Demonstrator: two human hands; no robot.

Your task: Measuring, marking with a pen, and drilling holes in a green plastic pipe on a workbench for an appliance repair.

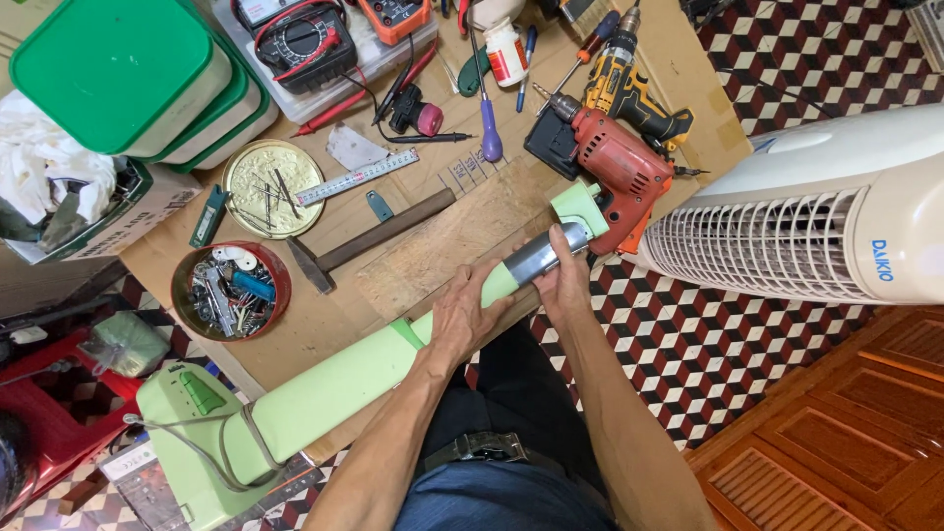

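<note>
A long pale-green fan stand (324, 388) was laid diagonally across a cardboard-covered board (324, 324), its base overhanging the near-left edge. The left hand (464, 313) was closed around its green column; the right hand (565, 280) gripped the grey metal sleeve (536, 258). A red drill (615, 172) crowded the far end, a hammer (369, 241) lay just left.

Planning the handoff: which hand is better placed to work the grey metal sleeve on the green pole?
Right, probably. The right hand already wraps the grey sleeve near the pole's end, while the left hand grips the green pole lower down, steadying it.
</note>
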